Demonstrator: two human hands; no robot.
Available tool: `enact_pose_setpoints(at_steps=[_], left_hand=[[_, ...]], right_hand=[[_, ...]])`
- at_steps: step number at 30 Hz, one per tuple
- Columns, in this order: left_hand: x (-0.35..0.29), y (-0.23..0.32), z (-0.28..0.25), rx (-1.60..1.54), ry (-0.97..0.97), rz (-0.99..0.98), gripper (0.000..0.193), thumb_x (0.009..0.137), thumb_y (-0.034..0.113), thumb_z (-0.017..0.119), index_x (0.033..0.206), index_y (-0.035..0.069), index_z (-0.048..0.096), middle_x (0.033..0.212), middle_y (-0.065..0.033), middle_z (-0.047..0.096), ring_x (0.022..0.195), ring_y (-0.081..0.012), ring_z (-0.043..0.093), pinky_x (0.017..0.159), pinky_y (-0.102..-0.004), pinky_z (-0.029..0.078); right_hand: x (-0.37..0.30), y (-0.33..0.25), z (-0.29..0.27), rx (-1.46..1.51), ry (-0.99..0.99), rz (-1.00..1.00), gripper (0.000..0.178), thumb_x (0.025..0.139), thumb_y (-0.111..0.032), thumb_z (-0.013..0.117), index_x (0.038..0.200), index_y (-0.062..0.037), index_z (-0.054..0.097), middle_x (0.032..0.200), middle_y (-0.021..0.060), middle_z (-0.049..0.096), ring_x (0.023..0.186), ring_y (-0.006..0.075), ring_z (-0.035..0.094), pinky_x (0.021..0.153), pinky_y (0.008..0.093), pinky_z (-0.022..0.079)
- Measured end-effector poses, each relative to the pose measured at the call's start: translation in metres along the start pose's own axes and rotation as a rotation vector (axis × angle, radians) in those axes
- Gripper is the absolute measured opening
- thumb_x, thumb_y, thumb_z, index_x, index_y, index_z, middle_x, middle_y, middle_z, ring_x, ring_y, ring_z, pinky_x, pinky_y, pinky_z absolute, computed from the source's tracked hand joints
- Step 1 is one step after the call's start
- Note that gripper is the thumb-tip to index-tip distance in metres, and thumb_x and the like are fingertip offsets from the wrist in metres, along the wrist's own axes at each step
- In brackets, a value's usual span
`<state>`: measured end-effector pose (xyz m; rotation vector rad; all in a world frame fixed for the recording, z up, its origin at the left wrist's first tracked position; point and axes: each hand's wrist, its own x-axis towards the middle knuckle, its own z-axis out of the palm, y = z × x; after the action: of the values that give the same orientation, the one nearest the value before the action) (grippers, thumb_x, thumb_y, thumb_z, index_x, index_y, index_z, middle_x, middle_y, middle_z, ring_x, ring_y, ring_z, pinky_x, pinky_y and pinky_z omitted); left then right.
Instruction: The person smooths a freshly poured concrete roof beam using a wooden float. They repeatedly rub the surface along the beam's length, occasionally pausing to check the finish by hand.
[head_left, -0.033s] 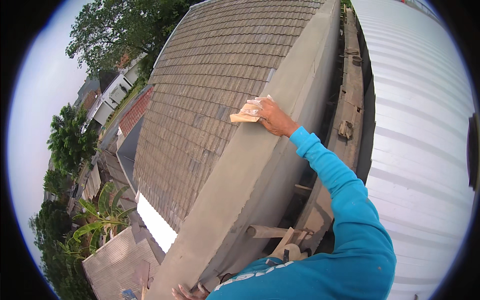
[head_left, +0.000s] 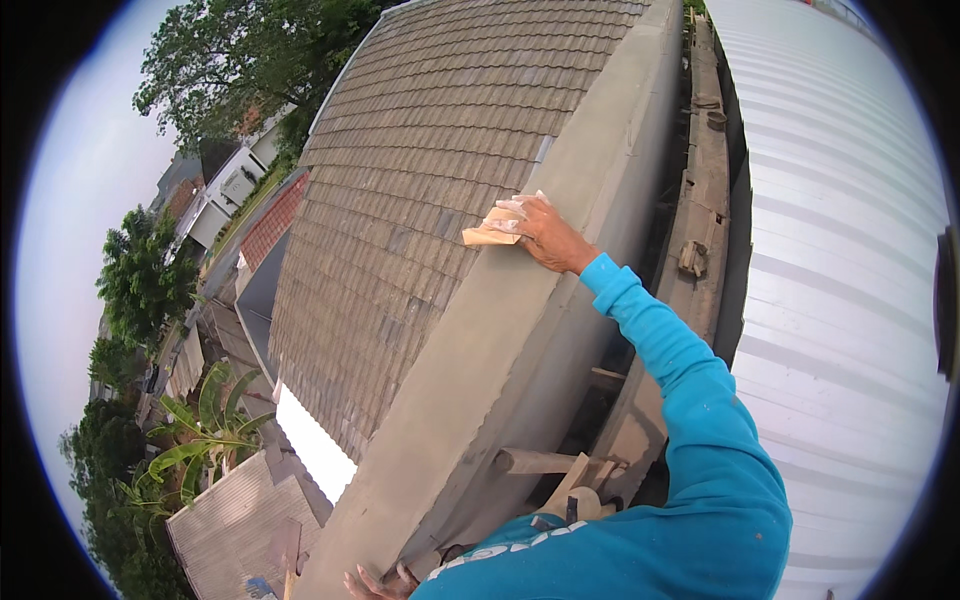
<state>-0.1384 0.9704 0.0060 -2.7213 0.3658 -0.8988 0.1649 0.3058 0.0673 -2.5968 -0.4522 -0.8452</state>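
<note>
Tan folded sheet (head_left: 490, 232) at work on a grey rendered ledge (head_left: 455, 350): it lies at the roof-side edge, partway along the visible run. The right hand (head_left: 548, 236) has its grip closed over the sheet, fingertips whitened; the left hand (head_left: 375, 584) is cut off at the lower rim, and whether it grips anything cannot be told. Progress, as judged: the ledge's top face is rendered and looks largely even, whereas its outer edge shows a ragged line that may need finishing; how much rubbing remains cannot be told. Surroundings: a tiled roof (head_left: 400, 200) adjoins on the left; to the right run a worn plank (head_left: 704, 190) and a pale corrugated roof (head_left: 840, 300). Possible obstacles: a round pole (head_left: 535, 462) beside the ledge, near the body, and a wood block (head_left: 692, 259) on the plank
</note>
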Motion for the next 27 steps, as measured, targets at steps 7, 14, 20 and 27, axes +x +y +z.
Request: enact_pose_setpoints(at_steps=[7, 14, 20, 27], left_hand=[[0.029, -0.004, -0.017, -0.059, -0.1, 0.01, 0.101, 0.063, 0.05, 0.083, 0.148, 0.011, 0.043, 0.145, -0.0151, 0.051, 0.139, -0.0339, 0.045, 0.121, -0.0668, 0.01], [0.065, 0.024, -0.053, -0.192, -0.34, -0.087, 0.098, 0.062, 0.036, 0.088, 0.147, 0.011, 0.045, 0.15, -0.0136, 0.048, 0.142, -0.0321, 0.042, 0.123, -0.0633, 0.01], [0.086, 0.042, -0.068, -0.274, -0.396, -0.184, 0.106, 0.058, 0.023, 0.09, 0.151, 0.013, 0.04, 0.154, -0.009, 0.045, 0.146, -0.0298, 0.037, 0.125, -0.0623, 0.006], [0.095, 0.054, -0.087, -0.371, -0.47, -0.278, 0.102, 0.061, 0.011, 0.085, 0.152, 0.015, 0.039, 0.157, -0.0067, 0.043, 0.149, -0.0277, 0.033, 0.125, -0.0611, -0.001]], right_hand=[[-0.002, -0.001, -0.012, 0.045, 0.023, 0.063, 0.059, 0.087, 0.0, 0.065, 0.139, -0.0281, 0.059, 0.148, 0.0069, 0.048, 0.138, 0.0351, 0.042, 0.119, 0.0627, 0.025], [0.002, -0.006, -0.001, 0.045, -0.035, 0.078, 0.059, 0.086, 0.0, 0.064, 0.139, -0.0249, 0.059, 0.146, 0.0085, 0.049, 0.138, 0.0351, 0.042, 0.12, 0.0611, 0.025], [-0.002, 0.0, -0.007, 0.029, -0.026, 0.096, 0.055, 0.087, -0.001, 0.063, 0.138, -0.0229, 0.059, 0.145, 0.01, 0.049, 0.136, 0.0355, 0.043, 0.119, 0.0594, 0.029], [0.001, 0.003, -0.002, 0.016, -0.024, 0.084, 0.057, 0.086, 0.0, 0.063, 0.139, -0.0204, 0.058, 0.146, 0.0105, 0.05, 0.136, 0.0352, 0.043, 0.119, 0.0562, 0.03]])
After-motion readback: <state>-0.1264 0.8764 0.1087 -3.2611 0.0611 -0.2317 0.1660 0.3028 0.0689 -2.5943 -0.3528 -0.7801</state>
